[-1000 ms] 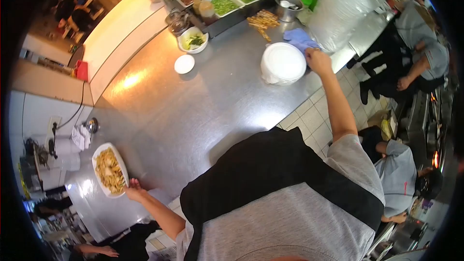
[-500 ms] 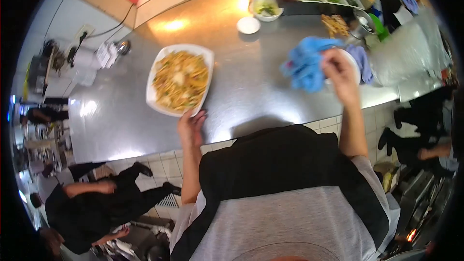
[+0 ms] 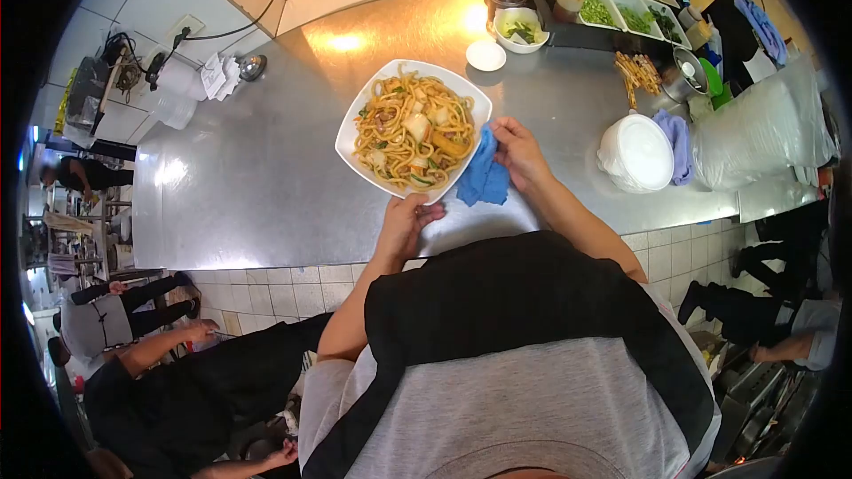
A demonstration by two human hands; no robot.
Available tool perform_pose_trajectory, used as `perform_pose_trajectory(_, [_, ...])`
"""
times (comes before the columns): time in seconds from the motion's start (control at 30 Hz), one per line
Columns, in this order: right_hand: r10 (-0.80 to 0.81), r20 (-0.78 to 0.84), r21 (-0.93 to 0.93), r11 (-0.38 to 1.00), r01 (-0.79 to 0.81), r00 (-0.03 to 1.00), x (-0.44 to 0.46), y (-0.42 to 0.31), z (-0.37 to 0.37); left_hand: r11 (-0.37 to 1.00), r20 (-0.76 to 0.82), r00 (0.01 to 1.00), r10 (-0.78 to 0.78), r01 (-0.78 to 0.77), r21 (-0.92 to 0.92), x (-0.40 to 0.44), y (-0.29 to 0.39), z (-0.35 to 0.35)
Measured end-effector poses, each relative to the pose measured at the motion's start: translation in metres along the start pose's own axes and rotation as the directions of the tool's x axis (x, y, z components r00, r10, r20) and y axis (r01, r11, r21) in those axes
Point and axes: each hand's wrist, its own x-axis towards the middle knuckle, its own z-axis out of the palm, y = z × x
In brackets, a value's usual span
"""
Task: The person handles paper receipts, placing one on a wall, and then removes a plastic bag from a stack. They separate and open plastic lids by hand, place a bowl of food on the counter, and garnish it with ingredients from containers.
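Note:
A square white bowl (image 3: 352,158) heaped with fried noodles (image 3: 399,135) is in front of me, above the steel counter. My left hand (image 3: 410,223) grips its near corner, thumb on the rim and fingers underneath. At the bowl's right side, my right hand (image 3: 521,153) pinches a blue cloth (image 3: 484,179) against the rim; the cloth hangs down along the bowl's edge. Whether the bowl's base touches the counter I cannot tell.
On the steel counter (image 3: 257,177), a small white dish (image 3: 485,56) and a bowl of greens (image 3: 520,31) stand at the back. Right are a lidded white tub (image 3: 637,153), a purple cloth (image 3: 676,144) and bagged containers (image 3: 754,133). Co-workers (image 3: 195,390) stand behind me, left and right.
My right hand has brought the blue cloth leftward from beside the white tub to the bowl's rim. The bowl, in my left hand, has shifted right and turned.

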Motion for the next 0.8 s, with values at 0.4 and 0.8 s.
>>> perform_pose_trajectory(0.4, [0.014,0.093,-0.079,0.997,-0.006,0.996,0.04,-0.014,-0.008,0.838,-0.03,0.999,0.031,-0.01,0.546,-0.003,0.081,-0.074])
perform_pose_trajectory(0.8, [-0.024,0.103,0.004,1.0,0.024,0.994,0.043,-0.006,-0.003,0.872,-0.194,0.914,0.357,-0.252,0.42,-0.014,0.011,-0.051])
